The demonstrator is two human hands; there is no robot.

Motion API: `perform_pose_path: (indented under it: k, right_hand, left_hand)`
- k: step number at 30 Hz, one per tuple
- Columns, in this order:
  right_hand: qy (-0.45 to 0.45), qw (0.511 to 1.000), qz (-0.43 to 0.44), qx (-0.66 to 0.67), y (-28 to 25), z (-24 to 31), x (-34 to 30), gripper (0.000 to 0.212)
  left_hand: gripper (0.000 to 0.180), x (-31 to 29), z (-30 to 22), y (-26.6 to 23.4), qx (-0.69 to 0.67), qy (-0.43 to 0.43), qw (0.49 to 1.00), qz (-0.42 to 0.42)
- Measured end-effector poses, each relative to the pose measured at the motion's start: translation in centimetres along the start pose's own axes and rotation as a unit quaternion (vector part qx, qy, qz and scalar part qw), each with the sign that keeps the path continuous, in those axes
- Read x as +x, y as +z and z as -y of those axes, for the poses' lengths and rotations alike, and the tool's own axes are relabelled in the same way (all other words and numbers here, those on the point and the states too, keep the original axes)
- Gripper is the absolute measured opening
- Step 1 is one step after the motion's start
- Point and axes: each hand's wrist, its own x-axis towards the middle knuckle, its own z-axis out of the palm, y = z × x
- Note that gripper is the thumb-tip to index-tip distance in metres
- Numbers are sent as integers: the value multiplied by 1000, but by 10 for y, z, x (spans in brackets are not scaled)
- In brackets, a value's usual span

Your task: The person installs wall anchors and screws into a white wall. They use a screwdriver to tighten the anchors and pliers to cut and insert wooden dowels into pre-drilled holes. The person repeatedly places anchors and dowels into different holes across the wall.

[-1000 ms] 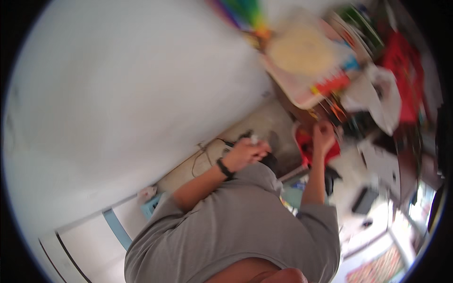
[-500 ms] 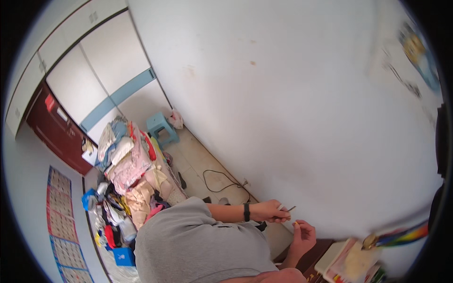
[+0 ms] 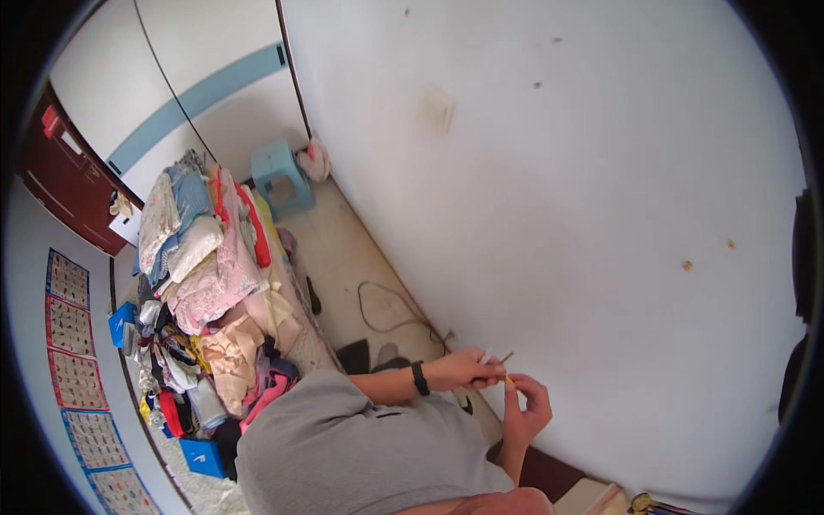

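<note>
My left hand (image 3: 463,369), with a black band on its wrist, is closed around a thin brownish stick-like piece (image 3: 508,355) whose tip sticks out past the fingers. Something small and white (image 3: 487,356) also shows at those fingers; its kind is too small to tell. Just beside it, my right hand (image 3: 527,414) pinches a small yellow-orange piece (image 3: 510,380) between thumb and finger. That piece is right at the left fingertips; whether the two touch I cannot tell. Both hands are held in front of my grey shirt (image 3: 369,446), near the white wall.
A bed heaped with clothes and bedding (image 3: 215,292) stands at the left. Beyond it are a light-blue stool (image 3: 279,176) and a sliding-door wardrobe (image 3: 223,86). A dark cable (image 3: 365,309) lies on the floor along the wall (image 3: 601,257). Dark brown furniture (image 3: 549,472) is at the lower right.
My hands have come together: the right hand's yellow-orange piece is now at the left fingertips. The view has shifted, and most of the items on the furniture at lower right have left it.
</note>
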Motion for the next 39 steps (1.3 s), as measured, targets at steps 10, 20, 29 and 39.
perform_pose_path:
  k: [10,20,29,39]
  right_hand:
    - [86,992,79,-55,108,41,58,11]
    - [-13,999,37,1,135,57,140,18]
    - [-255,960,-97,70,128,87,206,24]
    - [-416,873,-247,-67,170,155,279,24]
  left_hand:
    - [27,-67,-12,-105,-144,-31,987,-65]
    - [22,-97,-35,-143,-185,26,963,-193]
    - [21,-78,-98,-143,-115,95,972,-181]
    - [23,-64,-178,-164,-14,55,996,-65]
